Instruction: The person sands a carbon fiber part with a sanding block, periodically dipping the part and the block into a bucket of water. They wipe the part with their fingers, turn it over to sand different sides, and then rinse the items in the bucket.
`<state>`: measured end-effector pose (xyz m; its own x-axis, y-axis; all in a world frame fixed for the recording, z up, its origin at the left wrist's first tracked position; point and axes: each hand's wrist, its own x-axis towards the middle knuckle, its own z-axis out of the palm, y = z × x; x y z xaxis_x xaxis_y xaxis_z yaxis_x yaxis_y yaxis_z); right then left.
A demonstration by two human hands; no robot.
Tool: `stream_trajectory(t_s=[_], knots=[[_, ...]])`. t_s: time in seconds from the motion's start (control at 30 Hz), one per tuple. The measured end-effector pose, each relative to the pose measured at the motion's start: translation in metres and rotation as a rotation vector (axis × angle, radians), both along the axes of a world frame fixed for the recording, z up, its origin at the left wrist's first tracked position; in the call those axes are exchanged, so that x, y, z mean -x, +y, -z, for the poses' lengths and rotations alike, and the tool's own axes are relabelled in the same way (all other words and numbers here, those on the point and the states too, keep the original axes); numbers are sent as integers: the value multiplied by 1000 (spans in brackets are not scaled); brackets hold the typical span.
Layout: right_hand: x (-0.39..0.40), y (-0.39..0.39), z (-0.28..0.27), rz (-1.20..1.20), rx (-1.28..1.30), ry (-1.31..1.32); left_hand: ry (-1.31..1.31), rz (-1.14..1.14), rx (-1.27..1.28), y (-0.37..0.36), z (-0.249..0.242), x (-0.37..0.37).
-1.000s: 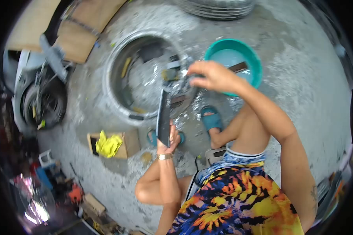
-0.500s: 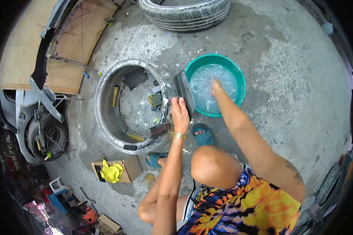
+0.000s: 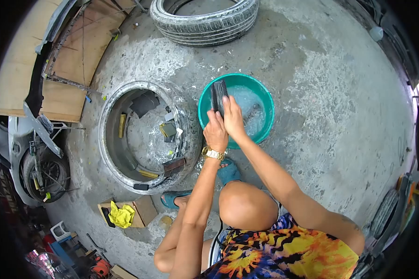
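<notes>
A dark, elongated piece (image 3: 218,95) was held by both hands over the left part of the green basin (image 3: 270,111), its far end pointed away from the person. Its near end was gripped by the left hand (image 3: 215,132), on whose wrist a gold-coloured watch (image 3: 213,153) was worn. The fingers of the right hand (image 3: 234,118) were held close together and laid against the piece's right side; whether the thumb was pressed to it could not be told. Cloudy water (image 3: 253,111) was contained in the basin.

The basin was placed on the concrete floor (image 3: 312,153), just beside a tire (image 3: 108,156) lying on its side. Within the tire's ring, a dark sheet (image 3: 145,104), a yellow strip (image 3: 122,125) and some small blocks (image 3: 167,129) were seen. A dark reddish block (image 3: 174,166) and a small black block (image 3: 141,187) were rested on its near rim. A crumpled yellow cloth (image 3: 122,215) was draped over a cardboard box (image 3: 145,210) near the tire. Another tire (image 3: 205,29) was laid beyond the basin.
</notes>
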<state>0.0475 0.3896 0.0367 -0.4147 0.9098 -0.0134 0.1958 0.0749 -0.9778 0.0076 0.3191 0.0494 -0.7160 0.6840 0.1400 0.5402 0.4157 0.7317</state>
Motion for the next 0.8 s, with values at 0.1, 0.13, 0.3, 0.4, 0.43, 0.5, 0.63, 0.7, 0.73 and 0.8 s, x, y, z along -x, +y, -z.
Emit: stream_trajectory(t_s=[0.1, 0.13, 0.3, 0.4, 0.43, 0.5, 0.63, 0.7, 0.73, 0.8], knots=[[-34, -47, 13, -176, 28, -13, -22, -110, -79, 5, 4, 18], [-41, -50, 24, -327, 50, 23, -47, -120, -74, 5, 1, 24], [-33, 25, 101, -258, 469, -91, 34, -139, -45, -4, -11, 43], [-17, 72, 131, -134, 563, -205, 40, -120, -100, -14, -8, 38], [-17, 80, 141, -121, 494, -371, 37, -123, -95, -16, -7, 36], [-19, 81, 206, 45, 389, -422, -31, -127, -94, -16, -5, 32], [-32, 78, 114, 8, 1003, 8, -101, -120, -126, -13, 14, 24], [-40, 79, 54, -275, 907, 31, -159, -106, -91, -7, 20, 22], [-45, 73, 25, -270, 913, 24, -151, -110, -50, -5, 23, 20], [-57, 59, -18, -540, 617, 109, -207, -124, 34, 1, 24, 16]])
